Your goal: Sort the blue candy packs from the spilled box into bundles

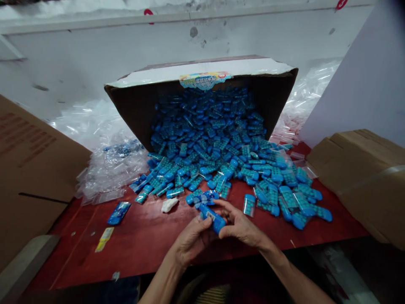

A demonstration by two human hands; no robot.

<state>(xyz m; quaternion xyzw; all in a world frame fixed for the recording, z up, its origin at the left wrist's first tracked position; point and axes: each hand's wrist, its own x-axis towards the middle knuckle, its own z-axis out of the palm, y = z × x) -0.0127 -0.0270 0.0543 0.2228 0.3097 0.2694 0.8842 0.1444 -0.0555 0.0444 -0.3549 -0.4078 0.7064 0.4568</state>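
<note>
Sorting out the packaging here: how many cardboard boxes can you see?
3: an open box in the middle, blue containers inside and spread before it; a left box, cut off by the picture edge; and a right box. More may be hidden.

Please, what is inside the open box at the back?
The open box holds a heap of small blue-capped packs; whatever lies beneath the heap is hidden.

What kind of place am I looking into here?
Probably a packing bench in a workshop or small factory: a large carton on its side spills loose blue-capped packs onto a red tabletop, with heaps of clear plastic pieces on both sides.
</note>
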